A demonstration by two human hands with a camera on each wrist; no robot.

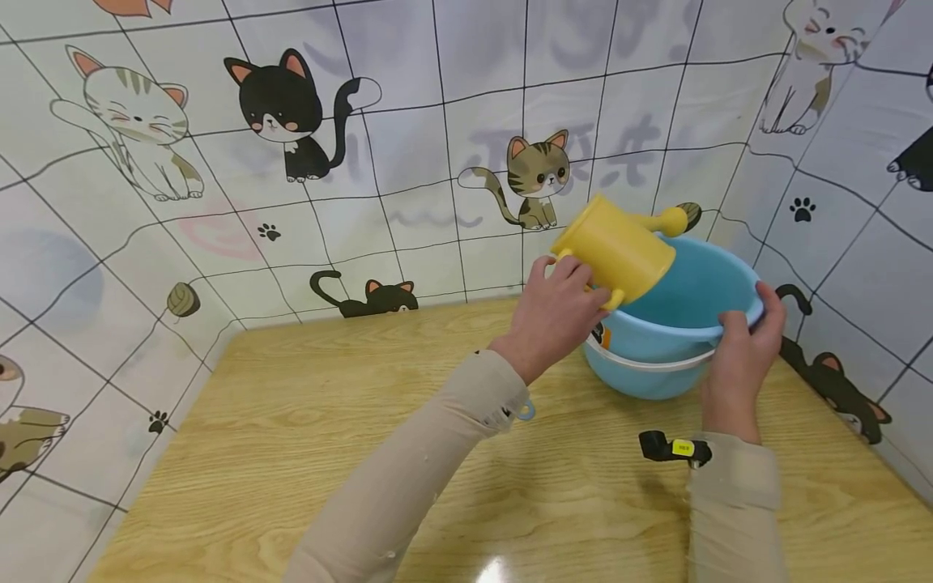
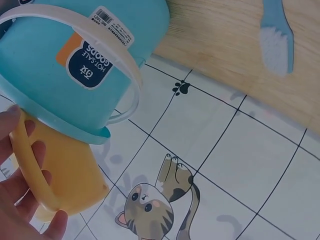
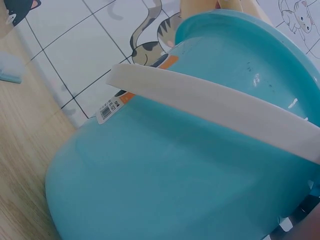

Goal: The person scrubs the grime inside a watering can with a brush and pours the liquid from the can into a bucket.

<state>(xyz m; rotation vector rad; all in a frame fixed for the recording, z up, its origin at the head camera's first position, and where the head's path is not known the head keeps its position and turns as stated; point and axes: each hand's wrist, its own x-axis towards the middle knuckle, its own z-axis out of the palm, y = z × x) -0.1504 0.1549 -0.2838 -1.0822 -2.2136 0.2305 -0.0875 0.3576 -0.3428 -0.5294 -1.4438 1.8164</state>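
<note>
My left hand [image 1: 557,312] grips the handle of a yellow watering can [image 1: 619,251]. The can is tilted over the rim of a light blue bucket [image 1: 659,380], its round sprinkler head [image 1: 672,221] pointing right. In the left wrist view, fingers [image 2: 37,155] curl round the can's handle [image 2: 32,170]. On the bucket's right side, my right hand [image 1: 743,360] holds the rim, with fingertips over the edge. A pale handle [image 3: 215,102] hangs across the bucket's front. The bottom inside the bucket is hidden.
A blue brush with white bristles [image 2: 274,50] lies on the wooden table; in the head view my left sleeve hides most of it, leaving its blue loop [image 1: 526,410]. Cat-printed tile-pattern walls [image 1: 423,162] stand behind and at both sides of the table [image 1: 306,389].
</note>
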